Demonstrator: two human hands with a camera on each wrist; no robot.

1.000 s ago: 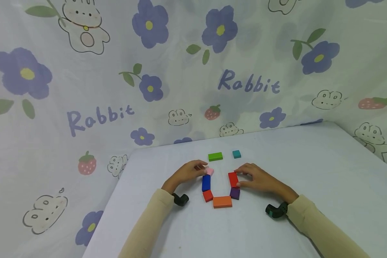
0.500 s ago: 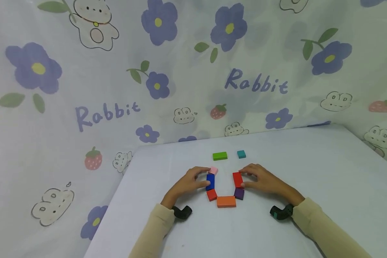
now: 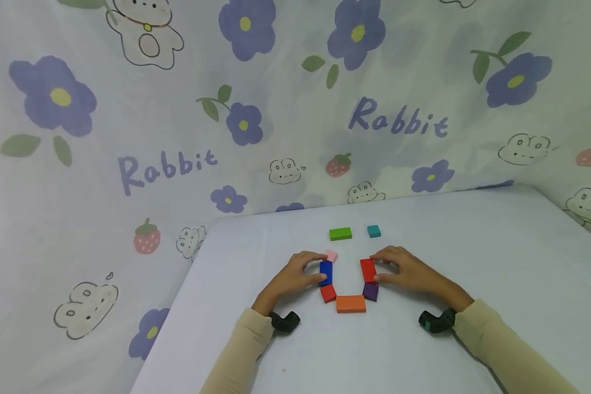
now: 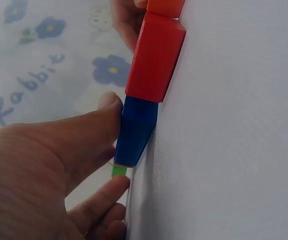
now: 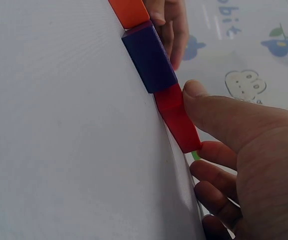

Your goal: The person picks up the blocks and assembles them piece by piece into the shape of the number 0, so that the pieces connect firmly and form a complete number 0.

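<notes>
My left hand (image 3: 299, 272) pinches the long blue block (image 3: 326, 273), thumb near its lower end and index finger at its upper end. A pink block (image 3: 331, 255) touches the blue one's top, and a small red block (image 3: 328, 293) meets its bottom. Across from it, my right hand (image 3: 407, 272) holds the long red block (image 3: 368, 271) between thumb and index finger. In the right wrist view, a purple block (image 5: 150, 57) joins that red block (image 5: 178, 120). An orange block (image 3: 351, 304) lies between the small red and purple blocks, closing the bottom of a U shape.
Beyond the U, a green block (image 3: 340, 234) and a teal block (image 3: 374, 231) lie apart on the white table (image 3: 473, 246). A patterned cloth (image 3: 285, 109) hangs behind the table. Dark wrist cameras (image 3: 285, 322) are strapped below both hands.
My left hand has moved from the pink block down to the blue block and taken hold of it. The right hand stays on the long red block. The head view has shifted slightly.
</notes>
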